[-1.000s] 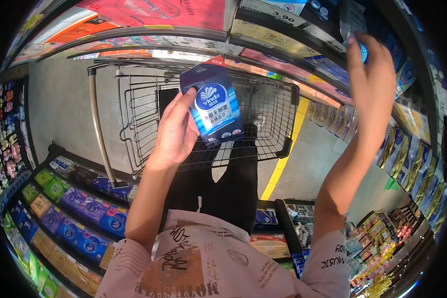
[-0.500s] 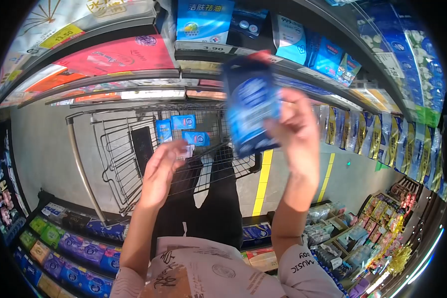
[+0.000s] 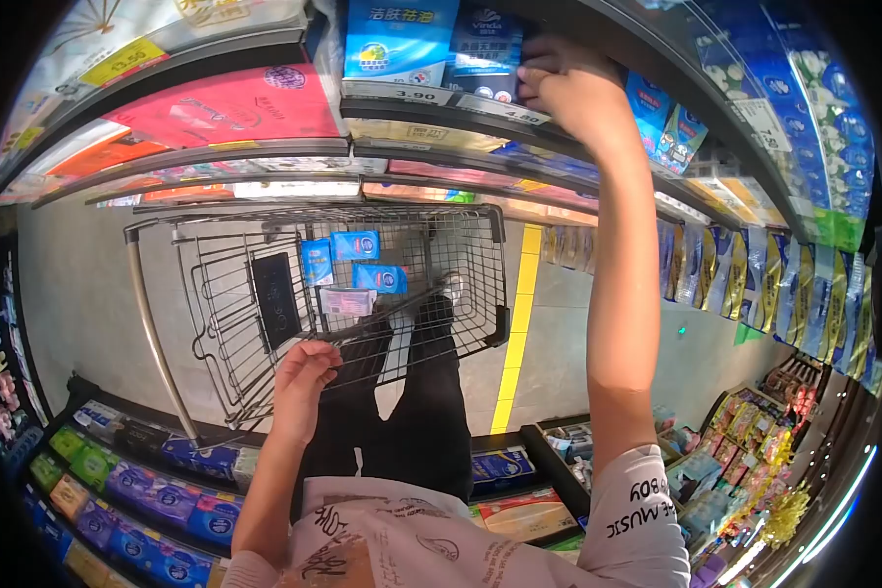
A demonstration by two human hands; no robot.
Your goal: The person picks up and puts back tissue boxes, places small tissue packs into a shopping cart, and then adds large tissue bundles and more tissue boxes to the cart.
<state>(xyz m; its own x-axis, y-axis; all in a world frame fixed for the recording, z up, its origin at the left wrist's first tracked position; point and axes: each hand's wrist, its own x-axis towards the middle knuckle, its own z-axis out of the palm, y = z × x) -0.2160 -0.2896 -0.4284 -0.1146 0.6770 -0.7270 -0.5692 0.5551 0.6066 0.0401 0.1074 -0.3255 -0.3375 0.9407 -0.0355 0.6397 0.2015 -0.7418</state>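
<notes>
My right hand (image 3: pixel 573 88) is up at the shelf, its bent fingers at the right edge of a dark blue tissue pack (image 3: pixel 485 57). The hand hides part of the shelf behind it. A light blue tissue pack (image 3: pixel 399 41) stands just left of the dark one. Lower down, my left hand (image 3: pixel 307 382) hovers by the near side of the shopping cart (image 3: pixel 363 377), fingers curled together with nothing visible in them. Inside the cart lie several small packs, among them a blue tissue pack (image 3: pixel 356 245) and a pale pink pack (image 3: pixel 347 302).
Price labels run along the shelf edge (image 3: pixel 441 96). A large pink pack (image 3: pixel 235 106) sits on the left shelf. Hanging blue-and-gold packets (image 3: pixel 725 269) line the right side. Behind me, a low shelf holds purple tissue packs (image 3: pixel 152 485). A yellow line (image 3: pixel 515 338) crosses the floor.
My right hand has carried the dark blue tissue pack from above the cart up to the shelf. My left hand has dropped slightly lower, uncovering the pale pink pack.
</notes>
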